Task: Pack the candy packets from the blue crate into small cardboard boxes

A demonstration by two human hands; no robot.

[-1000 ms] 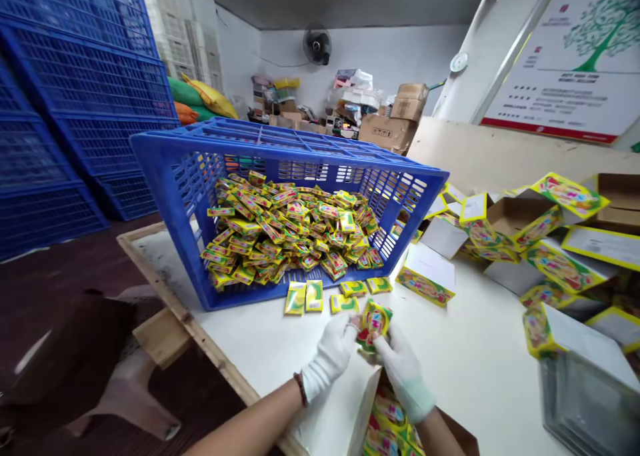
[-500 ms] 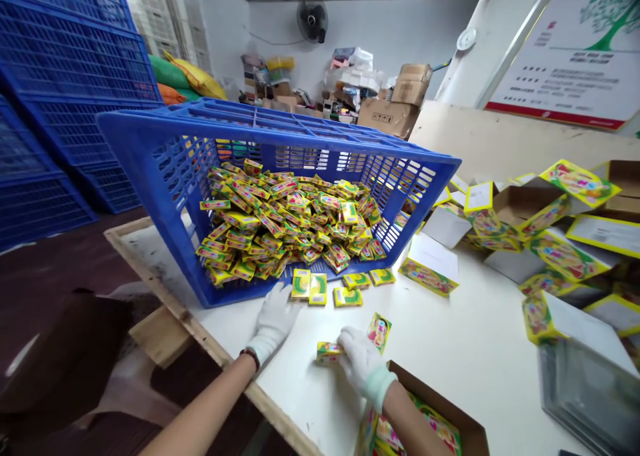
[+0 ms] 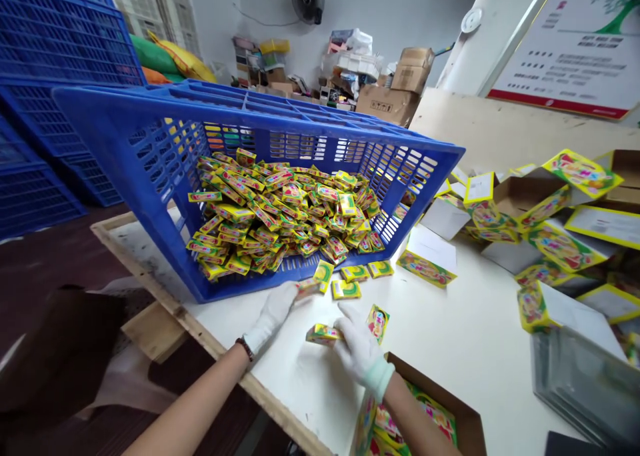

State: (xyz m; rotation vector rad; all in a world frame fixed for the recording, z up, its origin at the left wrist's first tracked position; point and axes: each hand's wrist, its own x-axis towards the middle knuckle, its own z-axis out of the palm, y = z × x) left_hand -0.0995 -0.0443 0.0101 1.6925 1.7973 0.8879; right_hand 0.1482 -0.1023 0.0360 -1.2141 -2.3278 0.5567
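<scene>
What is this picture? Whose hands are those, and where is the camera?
This picture comes from a camera worn on a person's head, so you see what they see, looking forward and down. Their gloved left hand touches a small yellow packet. Their gloved right hand is against another yellow packet. On the white table stands a blue plastic crate, with a big heap of yellow packets inside. A cardboard box sits by the table's near edge.

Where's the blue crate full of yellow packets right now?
In the head view, the blue plastic crate sits tilted on the white table, just beyond the left hand, with loose yellow packets along its near edge.
</scene>
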